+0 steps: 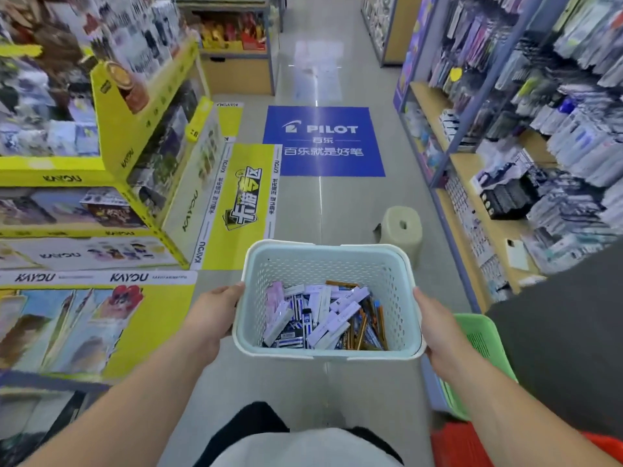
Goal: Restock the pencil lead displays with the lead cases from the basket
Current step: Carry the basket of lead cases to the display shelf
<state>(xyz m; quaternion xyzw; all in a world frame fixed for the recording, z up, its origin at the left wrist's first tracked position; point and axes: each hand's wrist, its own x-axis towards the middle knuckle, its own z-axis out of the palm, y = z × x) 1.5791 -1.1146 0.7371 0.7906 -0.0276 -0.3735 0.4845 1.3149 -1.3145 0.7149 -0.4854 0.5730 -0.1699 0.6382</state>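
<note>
The basket (323, 358) is gripped at two opposite sides. The left hand (215, 315) is closed over the rim at 9 o'clock and the right hand (438, 326) over the rim at 3 o'clock, with each thumb laid on top (the other fingers are hidden below the rim). The basket is held level in front of the body, above the aisle floor. Lead cases (320, 320) are heaped loose in its bottom, white and blue ones toward 9 o'clock, orange ones toward 3 o'clock. Beyond the basket, a stool (403, 227) is seen on the floor at 1 o'clock, and a blue sticker (323, 139) is laid on the floor at 12 o'clock. A green basket (482, 335) is seen at 4 o'clock, just behind the right wrist. Yellow displays (111, 156) are ranged at 9 to 10 o'clock, shelves (539, 129) at 2 o'clock.
</note>
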